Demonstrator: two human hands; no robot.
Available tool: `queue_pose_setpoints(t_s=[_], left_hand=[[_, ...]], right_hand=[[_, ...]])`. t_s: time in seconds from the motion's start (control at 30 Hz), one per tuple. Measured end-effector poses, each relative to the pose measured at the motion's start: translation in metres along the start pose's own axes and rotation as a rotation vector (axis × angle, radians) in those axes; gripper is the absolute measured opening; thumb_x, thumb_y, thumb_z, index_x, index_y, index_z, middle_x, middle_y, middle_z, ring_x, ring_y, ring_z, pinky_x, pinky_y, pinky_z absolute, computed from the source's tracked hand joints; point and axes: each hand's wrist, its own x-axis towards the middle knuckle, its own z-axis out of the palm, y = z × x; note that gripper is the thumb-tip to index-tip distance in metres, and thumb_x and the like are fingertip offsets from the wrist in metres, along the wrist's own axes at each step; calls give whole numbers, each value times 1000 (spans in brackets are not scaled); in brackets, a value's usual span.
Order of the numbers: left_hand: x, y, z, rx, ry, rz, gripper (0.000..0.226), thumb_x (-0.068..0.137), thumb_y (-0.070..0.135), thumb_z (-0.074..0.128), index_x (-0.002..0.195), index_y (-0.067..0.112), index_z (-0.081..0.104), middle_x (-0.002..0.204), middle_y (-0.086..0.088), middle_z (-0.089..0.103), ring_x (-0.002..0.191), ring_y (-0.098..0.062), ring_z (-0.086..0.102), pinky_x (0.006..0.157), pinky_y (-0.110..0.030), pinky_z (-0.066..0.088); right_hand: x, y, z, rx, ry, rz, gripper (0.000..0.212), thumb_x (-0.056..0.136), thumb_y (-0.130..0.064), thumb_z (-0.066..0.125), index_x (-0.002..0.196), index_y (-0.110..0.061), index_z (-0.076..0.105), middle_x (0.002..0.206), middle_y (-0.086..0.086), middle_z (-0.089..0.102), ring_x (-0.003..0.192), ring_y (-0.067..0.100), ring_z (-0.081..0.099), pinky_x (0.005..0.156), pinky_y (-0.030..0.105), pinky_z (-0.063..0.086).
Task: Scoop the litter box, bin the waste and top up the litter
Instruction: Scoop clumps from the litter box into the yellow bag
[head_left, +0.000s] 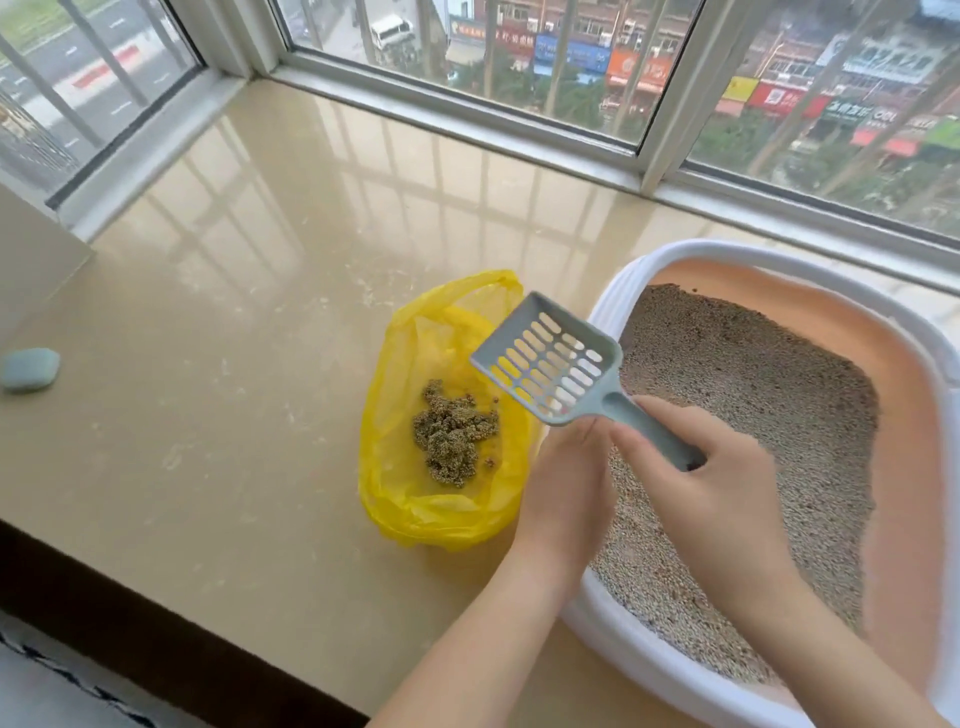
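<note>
A white litter box (618, 291) with a peach inner wall sits at the right, holding grey litter (737, 395). Beside it on the left lies an open yellow plastic bag (415, 509) with a clump of soiled litter (454, 434) inside. My right hand (711, 483) grips the handle of a pale blue slotted scoop (545, 358), whose empty head hangs over the bag's right edge. My left hand (566, 478) is raised just under the scoop's neck, fingers straight and touching it.
Everything rests on a glossy beige stone sill (234, 312) below a barred window (519, 62). A small pale green block (30, 368) lies at the far left. The sill's dark front edge (156, 639) drops off at the lower left.
</note>
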Motion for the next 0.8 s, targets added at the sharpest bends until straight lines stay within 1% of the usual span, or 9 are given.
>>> queue_pose_setpoints(t_s=[0.03, 0.1, 0.17, 0.23, 0.33, 0.43, 0.57, 0.67, 0.8], left_hand=[[1, -4, 4, 39, 38, 62, 43, 84, -6, 46, 123, 10, 55, 127, -8, 54, 121, -24, 45, 100, -31, 40], [2, -8, 8, 54, 91, 136, 53, 77, -10, 46, 125, 12, 55, 131, -4, 52, 128, -18, 40, 104, -33, 39], [3, -11, 12, 33, 104, 177, 56, 74, -13, 42, 124, 7, 56, 130, -5, 53, 134, -16, 38, 107, -39, 38], [3, -11, 12, 19, 110, 178, 58, 72, -13, 40, 123, 7, 57, 129, -5, 54, 135, -14, 37, 108, -41, 37], [4, -13, 15, 35, 110, 193, 58, 71, -9, 36, 123, 8, 57, 130, -2, 54, 135, -11, 37, 109, -38, 35], [3, -12, 16, 54, 111, 183, 52, 80, -10, 34, 124, 7, 57, 132, -1, 52, 136, -9, 35, 110, -31, 32], [4, -13, 17, 77, 124, 177, 51, 80, -6, 32, 122, 8, 58, 131, -1, 54, 136, -9, 36, 107, -14, 28], [5, -12, 18, 101, 127, 199, 51, 80, -5, 30, 120, 6, 59, 129, -3, 55, 136, -11, 37, 108, -18, 30], [3, -11, 19, 113, 140, 206, 49, 81, -2, 30, 119, 7, 59, 128, -4, 56, 135, -12, 38, 107, -25, 34]], right_hand=[[-5, 3, -11, 93, 43, 61, 21, 81, -22, 74, 102, -26, 74, 74, -17, 68, 64, -2, 57, 59, 9, 39], [-13, 13, -37, 227, 132, 177, 18, 81, -24, 74, 98, -32, 72, 64, -18, 66, 51, -3, 51, 47, 7, 37], [-21, 29, -61, 276, 199, 292, 15, 82, -26, 72, 95, -34, 72, 67, -15, 66, 51, -5, 51, 45, 8, 39], [-30, 52, -81, 305, 214, 414, 8, 84, -26, 70, 88, -24, 76, 66, -11, 61, 51, 3, 45, 41, 15, 38], [-42, 83, -95, 380, 170, 592, 25, 92, -19, 61, 80, 0, 70, 59, -1, 46, 48, 12, 30, 38, 18, 21], [-54, 102, -97, 407, 73, 732, 30, 97, -15, 52, 78, 2, 67, 53, 0, 42, 39, 8, 33, 34, 16, 24], [-65, 122, -89, 323, -68, 781, 34, 101, -12, 38, 84, 1, 65, 46, -1, 51, 36, 8, 43, 36, 19, 32], [-67, 128, -78, 293, -85, 797, 29, 99, -8, 36, 82, -5, 59, 47, -1, 54, 41, 13, 46, 38, 23, 34], [-63, 132, -73, 238, -150, 860, 27, 95, -9, 39, 84, 3, 60, 46, 2, 59, 37, 13, 49, 38, 22, 37]])
